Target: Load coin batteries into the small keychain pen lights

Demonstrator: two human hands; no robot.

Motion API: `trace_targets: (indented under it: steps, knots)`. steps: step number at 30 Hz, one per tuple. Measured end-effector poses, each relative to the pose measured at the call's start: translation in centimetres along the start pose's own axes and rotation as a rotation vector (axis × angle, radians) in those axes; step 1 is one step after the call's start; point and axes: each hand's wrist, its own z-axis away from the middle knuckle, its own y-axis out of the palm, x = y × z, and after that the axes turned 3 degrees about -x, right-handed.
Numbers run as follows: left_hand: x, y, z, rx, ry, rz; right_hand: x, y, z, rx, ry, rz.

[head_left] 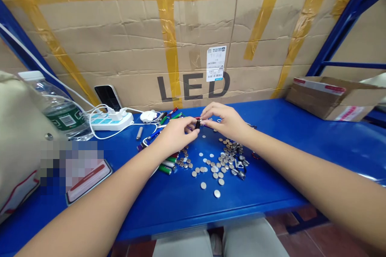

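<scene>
My left hand (177,134) is closed, pinching a small black tube (198,123) between thumb and fingertips above the table. My right hand (224,119) meets it from the other side. Its thumb and index finger are pressed together at the tube's end, on a tiny piece too small to name. Below both hands lie many loose button cells (217,193), scattered on the blue tabletop. A heap of small metal fittings (239,164) sits at their right. Coloured penlight-like tubes (165,169) in green, red and blue lie beside and behind my left hand.
A white power strip (113,120) with cables stands at the back left, near a plastic water bottle (64,112) and a leaning phone (107,97). A light bag (21,140) occupies the left edge. A cardboard box (337,98) stands at right; a large carton (126,48) walls the back.
</scene>
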Motion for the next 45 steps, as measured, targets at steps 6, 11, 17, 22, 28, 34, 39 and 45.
trace_targets:
  steps: [6,11,17,22,28,34,39,45]
  knots:
    - [0.1,0.2,0.0,0.007,0.009,0.002,-0.6,-0.2,0.3,0.076,0.004,0.03]
    - [0.4,0.1,-0.1,0.029,0.006,-0.034,-0.8,-1.4,0.0,0.182,0.055,0.057]
    - [0.6,-0.2,-0.2,0.005,0.006,-0.11,-1.5,-4.5,-0.2,0.624,0.473,0.214]
    - [0.6,-0.1,-0.2,0.011,0.007,-0.127,-1.6,-4.7,0.2,0.803,0.525,0.225]
    - [0.5,-0.1,-0.1,0.026,0.006,-0.128,0.3,-4.0,-0.2,0.824,0.503,0.22]
    - [0.6,-0.1,-0.1,0.04,0.019,-0.145,1.1,-4.1,-0.2,0.909,0.495,0.259]
    - [0.7,-0.1,-0.1,0.057,0.022,-0.142,1.2,-4.7,-0.4,0.875,0.474,0.306]
    - [0.6,-0.1,-0.1,0.077,0.026,-0.154,1.0,-4.5,-0.2,0.888,0.475,0.281]
